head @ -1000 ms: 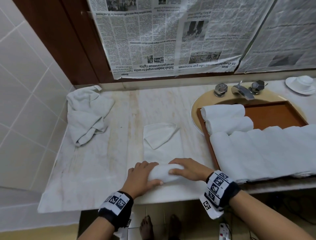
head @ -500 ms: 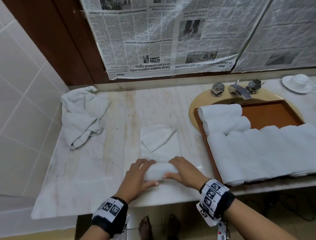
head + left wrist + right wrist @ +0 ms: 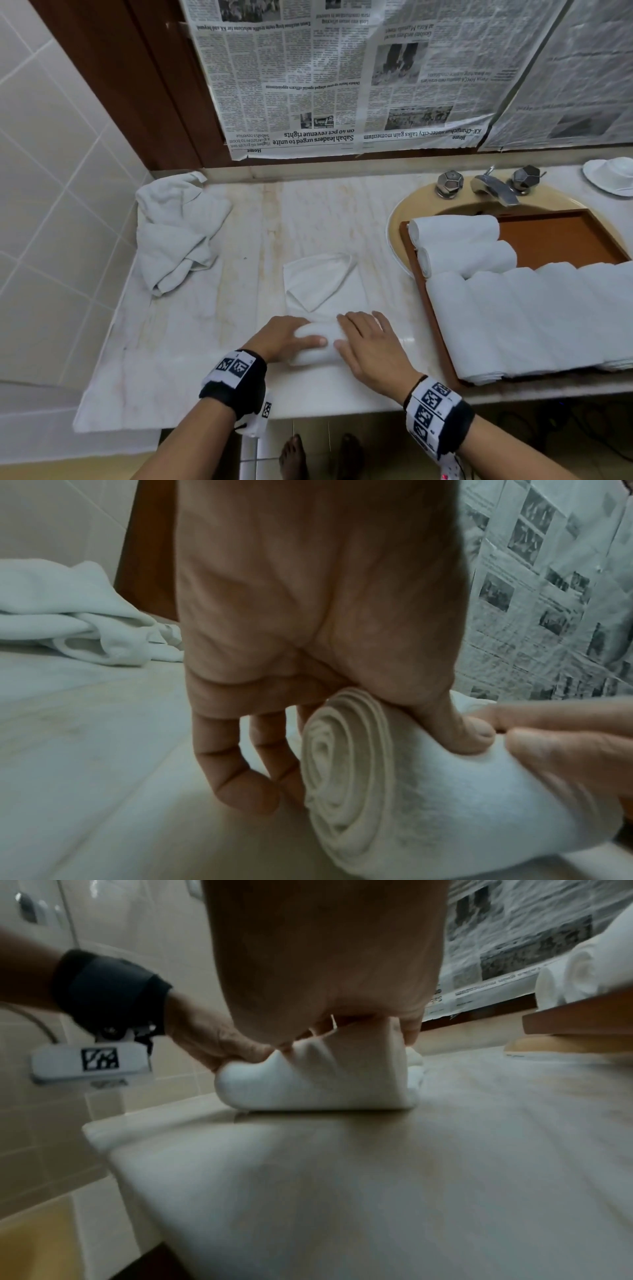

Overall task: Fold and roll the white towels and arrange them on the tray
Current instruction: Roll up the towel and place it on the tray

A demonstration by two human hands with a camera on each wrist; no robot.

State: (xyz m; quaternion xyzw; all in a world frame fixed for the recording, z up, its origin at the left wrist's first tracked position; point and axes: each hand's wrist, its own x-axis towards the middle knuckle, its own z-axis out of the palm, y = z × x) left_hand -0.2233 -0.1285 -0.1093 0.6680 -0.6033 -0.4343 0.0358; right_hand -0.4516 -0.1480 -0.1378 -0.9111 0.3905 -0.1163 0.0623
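A white towel lies on the marble counter, its near part wound into a roll (image 3: 313,342) and its far part (image 3: 322,284) still flat with one corner folded back. My left hand (image 3: 281,337) grips the roll's left end; the thumb (image 3: 472,734) presses on top beside the spiral end (image 3: 342,772). My right hand (image 3: 368,346) curls over the roll's right part (image 3: 308,1080). To the right, a brown tray (image 3: 561,236) rests over the sink. It holds two rolled towels (image 3: 455,229) at its far left corner and a row of several rolls (image 3: 534,318) along its near side.
A crumpled heap of white towels (image 3: 178,233) lies at the counter's far left by the tiled wall. The faucet (image 3: 493,186) stands behind the tray, with a white dish (image 3: 613,174) at the far right. Newspaper covers the wall behind.
Both hands have rolled the towel a little farther from the counter's front edge, so the roll is thicker and the flat part shorter. The hands have also drawn closer together on it.
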